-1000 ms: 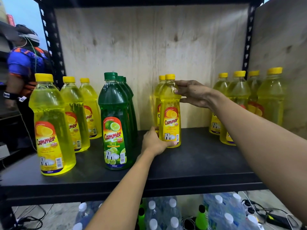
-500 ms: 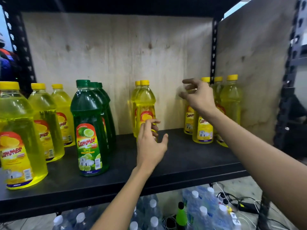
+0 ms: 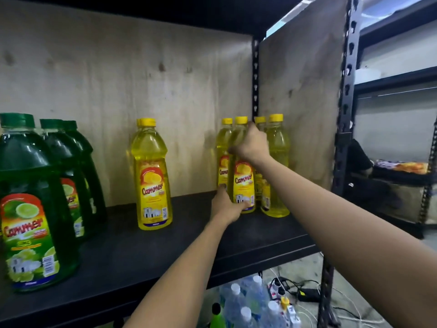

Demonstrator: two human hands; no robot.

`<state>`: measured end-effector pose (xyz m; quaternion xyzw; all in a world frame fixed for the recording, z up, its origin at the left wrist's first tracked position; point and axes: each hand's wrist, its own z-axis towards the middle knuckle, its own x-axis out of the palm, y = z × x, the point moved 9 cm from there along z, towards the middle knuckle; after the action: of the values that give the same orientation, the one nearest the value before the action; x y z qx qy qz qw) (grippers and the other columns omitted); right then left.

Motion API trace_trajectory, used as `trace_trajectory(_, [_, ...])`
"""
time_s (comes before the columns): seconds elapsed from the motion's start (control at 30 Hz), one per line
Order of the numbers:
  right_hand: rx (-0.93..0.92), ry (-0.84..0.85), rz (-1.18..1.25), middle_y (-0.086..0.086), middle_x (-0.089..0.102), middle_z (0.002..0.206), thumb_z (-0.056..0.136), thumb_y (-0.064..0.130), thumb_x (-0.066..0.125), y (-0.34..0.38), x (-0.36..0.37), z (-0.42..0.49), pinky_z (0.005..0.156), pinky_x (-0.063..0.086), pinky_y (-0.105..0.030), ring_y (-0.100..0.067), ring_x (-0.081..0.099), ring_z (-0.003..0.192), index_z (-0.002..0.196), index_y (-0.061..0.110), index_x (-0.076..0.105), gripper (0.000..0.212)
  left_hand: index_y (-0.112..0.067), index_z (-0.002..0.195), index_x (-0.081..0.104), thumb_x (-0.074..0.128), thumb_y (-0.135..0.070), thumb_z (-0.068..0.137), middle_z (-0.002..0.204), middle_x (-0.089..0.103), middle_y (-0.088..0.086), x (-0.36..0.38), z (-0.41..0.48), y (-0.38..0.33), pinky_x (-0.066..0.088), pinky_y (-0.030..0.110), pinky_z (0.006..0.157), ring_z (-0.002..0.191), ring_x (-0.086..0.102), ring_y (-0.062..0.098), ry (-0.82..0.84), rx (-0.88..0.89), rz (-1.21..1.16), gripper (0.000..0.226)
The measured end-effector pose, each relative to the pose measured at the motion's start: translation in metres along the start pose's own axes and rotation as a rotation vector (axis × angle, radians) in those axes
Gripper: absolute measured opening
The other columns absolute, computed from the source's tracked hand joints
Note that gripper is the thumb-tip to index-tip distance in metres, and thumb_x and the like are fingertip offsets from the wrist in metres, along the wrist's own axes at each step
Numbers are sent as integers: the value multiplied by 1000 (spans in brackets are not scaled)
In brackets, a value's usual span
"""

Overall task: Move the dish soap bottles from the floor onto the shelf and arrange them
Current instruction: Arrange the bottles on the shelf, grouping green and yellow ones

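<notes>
On the black shelf [image 3: 146, 254] stand yellow and green dish soap bottles. At the right end is a cluster of several yellow bottles. Both hands hold its front-left yellow bottle [image 3: 244, 183]: my right hand [image 3: 251, 144] is wrapped around its upper part, and my left hand [image 3: 225, 205] grips its base. Another yellow bottle [image 3: 277, 162] stands to the right of it. Two yellow bottles, one behind the other [image 3: 151, 176], stand in the middle. A row of green bottles [image 3: 33, 209] fills the left end.
Plywood panels back the shelf [image 3: 132, 110] and close its right side [image 3: 305, 110]. A black perforated post [image 3: 344, 138] stands at the front right. Below, on the floor, are several clear water bottles [image 3: 250, 301], a power strip and cables [image 3: 293, 292].
The view has swung right. Both hands left the middle yellow bottles, moved right, and closed on the front-left bottle of the right-hand cluster.
</notes>
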<state>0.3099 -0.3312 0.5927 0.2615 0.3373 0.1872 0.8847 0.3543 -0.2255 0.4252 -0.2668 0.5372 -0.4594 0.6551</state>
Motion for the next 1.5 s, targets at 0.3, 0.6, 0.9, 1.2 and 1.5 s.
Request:
trace_trajectory(0.3, [16,-51,2,-15,68,114,68,23,84,0,-7,-9,84,56,-42,-39,64,106,117,10,62,54,-18,134,44,81,-32,78,135,57,5,-4,-4,-5,46,37,100,125,56,24,-19,-12,21,69])
trace_trajectory(0.6, [-75,-6,26,-13,71,102,68,32,85,46,-27,-57,77,57,-39,-35,67,96,99,11,66,42,-18,127,53,83,-36,75,126,66,1,-65,-64,-2,49,31,91,113,64,19,-45,54,109,63])
trace_trajectory(0.9, [-204,49,64,-10,70,102,62,49,85,124,-13,-113,76,58,-39,-31,68,94,110,13,64,64,-20,125,52,82,-36,76,110,63,-8,-147,-136,12,43,23,85,103,61,11,-137,37,122,60])
trace_trajectory(1.2, [-337,40,18,-11,67,110,65,52,81,179,3,-147,81,53,-38,-33,65,100,120,16,62,68,-32,113,49,83,-37,74,105,69,-9,-194,-170,36,53,26,87,95,67,8,-159,12,71,52])
trace_trajectory(1.5, [-337,9,39,-12,57,126,75,47,80,175,15,-155,93,47,-41,-33,57,114,138,12,46,79,-34,119,50,81,-36,77,106,68,-14,-195,-169,44,51,25,92,95,66,3,-127,24,42,52])
